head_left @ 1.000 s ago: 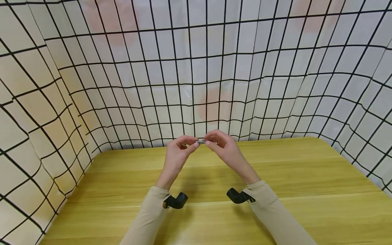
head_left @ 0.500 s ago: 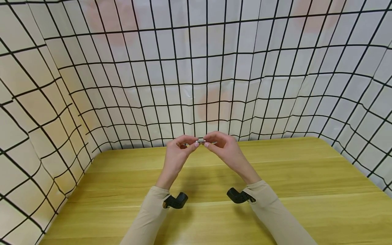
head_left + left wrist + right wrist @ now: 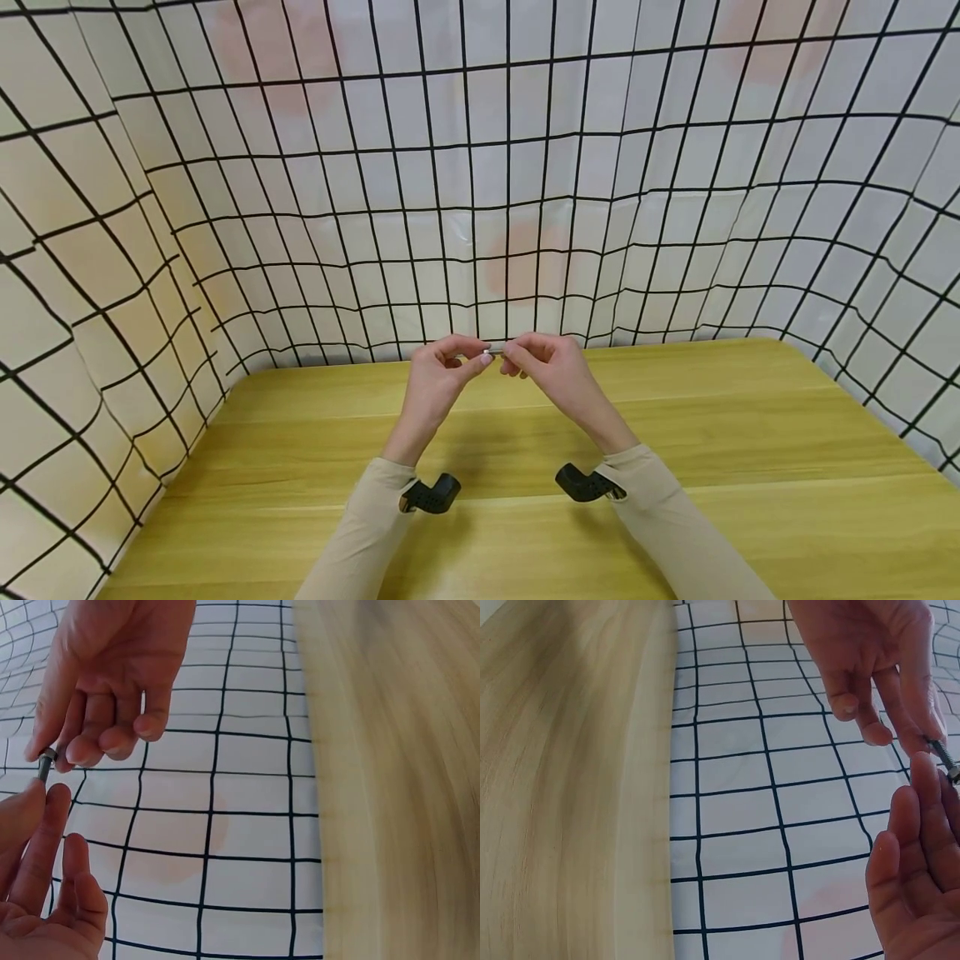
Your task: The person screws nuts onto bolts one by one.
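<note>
- Both hands up together: left hand (image 3: 437,379) and right hand (image 3: 557,369) meet fingertip to fingertip, each pinching between thumb and finger.
- Between them sits the prize, a small grey metal bolt with a threaded shank (image 3: 941,754), held off the table and bridging the two pinches.
- From the head it's barely a grey sliver; over to the right wrist, and there are the threads, plain to see, one end in the left hand's pinch.
- Left wrist now, and it offers the other end: a chunky metal collar (image 3: 49,754) gripped by the right hand, nut or bolt head, cannot tell which.
- That same collar is cut by the frame edge in the right wrist view, with the right thumb out of sight.
- Only the head view takes in the beige fabric sleeves (image 3: 363,521) and a black angular wrist device (image 3: 435,493) at each cuff.
- Below, a yellowish wood-grain table (image 3: 510,546); behind, a white wall covering with black grid lines (image 3: 528,171) and blurry pinkish patches.
</note>
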Tool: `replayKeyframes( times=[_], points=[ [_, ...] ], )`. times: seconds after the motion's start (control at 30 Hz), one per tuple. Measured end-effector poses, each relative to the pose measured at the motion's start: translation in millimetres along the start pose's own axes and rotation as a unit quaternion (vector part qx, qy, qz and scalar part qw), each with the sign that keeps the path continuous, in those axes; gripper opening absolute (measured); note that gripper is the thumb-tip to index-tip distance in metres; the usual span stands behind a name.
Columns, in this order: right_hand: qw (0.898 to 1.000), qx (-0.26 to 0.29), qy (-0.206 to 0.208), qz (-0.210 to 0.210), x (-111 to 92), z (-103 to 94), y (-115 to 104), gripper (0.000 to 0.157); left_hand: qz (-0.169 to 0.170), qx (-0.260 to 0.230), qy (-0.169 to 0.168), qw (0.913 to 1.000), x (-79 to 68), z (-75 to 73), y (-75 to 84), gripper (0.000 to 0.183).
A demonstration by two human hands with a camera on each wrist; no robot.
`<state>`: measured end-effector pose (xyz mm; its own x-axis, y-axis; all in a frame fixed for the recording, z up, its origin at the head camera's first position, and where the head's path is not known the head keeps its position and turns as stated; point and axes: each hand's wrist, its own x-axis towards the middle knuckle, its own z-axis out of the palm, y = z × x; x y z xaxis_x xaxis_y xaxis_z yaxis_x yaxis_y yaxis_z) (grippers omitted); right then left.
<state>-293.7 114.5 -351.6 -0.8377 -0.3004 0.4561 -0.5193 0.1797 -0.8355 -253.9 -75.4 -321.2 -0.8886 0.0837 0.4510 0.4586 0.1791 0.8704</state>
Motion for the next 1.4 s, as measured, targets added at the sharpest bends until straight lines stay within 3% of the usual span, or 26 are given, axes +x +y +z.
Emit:
replayKeyframes(
  times=[0.4,0.87,1.4],
  points=[
    [0.999,0.008,0.016,0.027,2.3,1.4,2.2,0.039,0.010,0.010,0.009,0.9999,-1.3,2.4,0.1,0.009],
    [0.999,0.018,-0.020,-0.034,-0.1,2.0,-0.4,0.018,0.010,0.007,0.024,0.9996,-0.9,-1.4,1.2,0.012],
    [0.999,0.023,-0.006,-0.023,-0.1,3.1,-0.6,0.017,0.013,-0.005,0.018,0.9997,0.2,-0.5,-1.3,0.012]
  ],
)
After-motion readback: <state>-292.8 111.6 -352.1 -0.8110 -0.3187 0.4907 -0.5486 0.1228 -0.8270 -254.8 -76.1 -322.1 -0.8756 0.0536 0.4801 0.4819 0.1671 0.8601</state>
